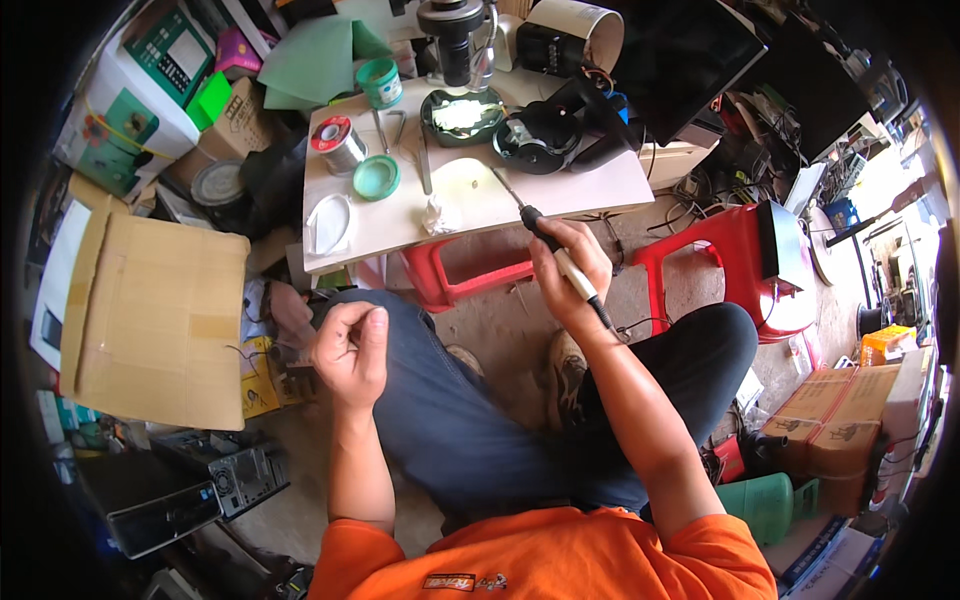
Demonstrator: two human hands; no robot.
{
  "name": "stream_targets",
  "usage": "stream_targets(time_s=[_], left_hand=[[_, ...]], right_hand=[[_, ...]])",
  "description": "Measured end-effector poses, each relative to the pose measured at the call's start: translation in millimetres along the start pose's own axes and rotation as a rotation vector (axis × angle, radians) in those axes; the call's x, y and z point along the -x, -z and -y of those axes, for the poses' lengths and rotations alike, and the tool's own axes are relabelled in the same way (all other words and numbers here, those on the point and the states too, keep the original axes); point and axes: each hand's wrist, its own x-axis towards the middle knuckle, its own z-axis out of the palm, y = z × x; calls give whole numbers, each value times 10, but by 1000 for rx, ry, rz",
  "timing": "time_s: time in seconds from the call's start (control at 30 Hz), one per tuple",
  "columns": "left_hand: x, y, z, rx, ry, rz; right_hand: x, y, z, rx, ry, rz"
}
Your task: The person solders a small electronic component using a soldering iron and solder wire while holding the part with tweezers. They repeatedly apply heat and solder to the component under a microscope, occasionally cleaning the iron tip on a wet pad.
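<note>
In my right hand point(592, 258) is a soldering iron point(531, 217), its metal tip pointing up and left over the white table point(590, 192). My left hand point(350, 358) is curled closed above my left thigh; whatever its fingers hold, if anything, is hidden. Beyond the iron's tip lie two opened black round housings, one point(463, 118) brightly lit inside and the other point(538, 138) with parts showing. Tweezers point(426, 168) rest left of the tip, near a crumpled white tissue point(438, 216). Farther left are a solder spool point(340, 147), a green jar point(379, 84) and a green lid point(376, 178).
A cardboard box point(158, 320) stands at the left, above a black computer case point(165, 517). Red stools point(465, 272) point(695, 240) are under and right of the table. Cartons point(838, 415) and a green container point(755, 508) occupy the lower right. A dark monitor point(680, 60) is behind.
</note>
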Motion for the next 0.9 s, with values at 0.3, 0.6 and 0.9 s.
stream_targets(time_s=[0.3,0.6,0.9], left_hand=[[-100,-78,-119,-52,-18,14],[-119,-92,-114,-93,-24,38],[-162,-143,-130,-107,-78,48]], right_hand=[[-22,-178,-121,194,385,153],[54,-271,-207,167,366,247],[116,-315,-266,168,347,251]])
